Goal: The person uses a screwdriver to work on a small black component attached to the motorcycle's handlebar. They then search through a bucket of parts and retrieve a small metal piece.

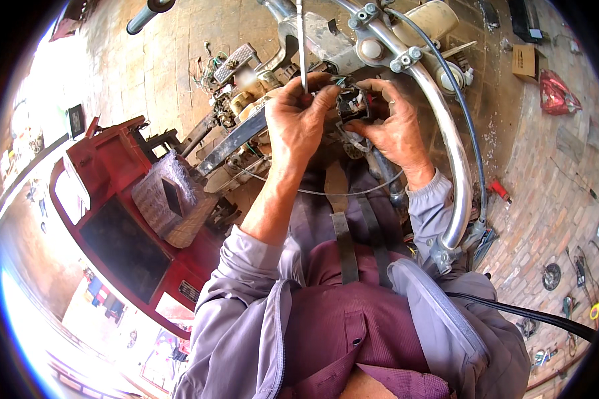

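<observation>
The left hand (pixel 298 118) curls, thumb toward forefinger (what it pinches, I cannot tell); the right hand (pixel 396 130), thumb and fingers parted, curves at the dark, box-like housing (pixel 353 105) between them, its grip unclear. Should that slip, a tug could strain the thin wires (pixel 341 81).

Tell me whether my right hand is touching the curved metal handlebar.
Apart. The head view shows a strip of brown floor between the outer edge of your right hand and the handlebar.
</observation>
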The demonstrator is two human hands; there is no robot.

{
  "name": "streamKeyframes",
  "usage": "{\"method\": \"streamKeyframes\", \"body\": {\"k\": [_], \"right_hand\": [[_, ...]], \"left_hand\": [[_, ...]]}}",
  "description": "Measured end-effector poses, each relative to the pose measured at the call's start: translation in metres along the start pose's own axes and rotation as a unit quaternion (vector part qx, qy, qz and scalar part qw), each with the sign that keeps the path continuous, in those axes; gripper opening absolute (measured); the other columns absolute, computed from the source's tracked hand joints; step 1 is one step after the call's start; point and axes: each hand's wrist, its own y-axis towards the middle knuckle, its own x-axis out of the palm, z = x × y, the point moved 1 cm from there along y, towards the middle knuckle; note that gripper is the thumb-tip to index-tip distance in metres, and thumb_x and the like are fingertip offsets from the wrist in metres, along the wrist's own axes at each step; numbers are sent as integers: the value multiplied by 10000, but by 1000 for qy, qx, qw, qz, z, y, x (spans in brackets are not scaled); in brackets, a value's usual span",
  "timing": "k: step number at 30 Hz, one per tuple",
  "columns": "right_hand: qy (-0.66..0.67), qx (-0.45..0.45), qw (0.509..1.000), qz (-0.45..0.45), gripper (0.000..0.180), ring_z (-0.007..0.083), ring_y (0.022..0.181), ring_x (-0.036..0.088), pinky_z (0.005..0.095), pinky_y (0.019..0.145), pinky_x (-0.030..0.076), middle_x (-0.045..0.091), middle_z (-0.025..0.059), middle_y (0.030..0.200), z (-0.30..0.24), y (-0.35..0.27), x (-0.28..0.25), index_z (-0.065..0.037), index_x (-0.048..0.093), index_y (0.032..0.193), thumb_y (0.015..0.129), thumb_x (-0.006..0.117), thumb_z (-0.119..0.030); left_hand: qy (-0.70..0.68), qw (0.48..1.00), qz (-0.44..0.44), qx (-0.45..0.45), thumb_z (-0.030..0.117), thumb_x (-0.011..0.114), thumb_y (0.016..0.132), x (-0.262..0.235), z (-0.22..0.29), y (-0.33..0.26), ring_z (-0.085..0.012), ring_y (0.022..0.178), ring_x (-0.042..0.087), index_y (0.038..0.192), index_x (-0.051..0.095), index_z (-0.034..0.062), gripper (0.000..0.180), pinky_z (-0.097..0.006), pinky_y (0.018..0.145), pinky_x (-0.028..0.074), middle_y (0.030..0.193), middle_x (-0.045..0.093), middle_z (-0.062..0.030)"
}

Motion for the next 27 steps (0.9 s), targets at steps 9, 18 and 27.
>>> {"method": "streamKeyframes", "body": {"k": [9, 18, 27], "right_hand": [[-13, -2, 1000, -5, 573, 109, 989, 628, 274, 849, 515, 682, 45, 1080, 4, 0, 0, -57, 578, 1175, 676, 854, 1], [18, 12, 1000, -2, 572, 103, 966, 624, 272, 851, 520, 683, 31, 1051, 11, 0, 1, -63, 586, 1167, 669, 865, -18], [15, 16, 1000, -9, 579, 107, 961, 627, 273, 857, 513, 687, 27, 1050, 10, 0, 2, -74, 589, 1164, 661, 871, -24]], "left_hand": [[1, 998, 13, -62, 125, 752, 866, -6, 0, 4, -25, 518, 495, 937, 705, -27, 174, -177, 463, 373, 669, 636, 0], [67, 990, -24, 121, 126, 785, 842, -2, -3, 10, -4, 667, 527, 961, 733, 40, 156, -187, 573, 410, 747, 656, -1], [85, 996, 5, -12, 144, 779, 843, -5, 0, 7, -29, 586, 527, 952, 727, -5, 192, -191, 522, 411, 671, 640, 9]]}}
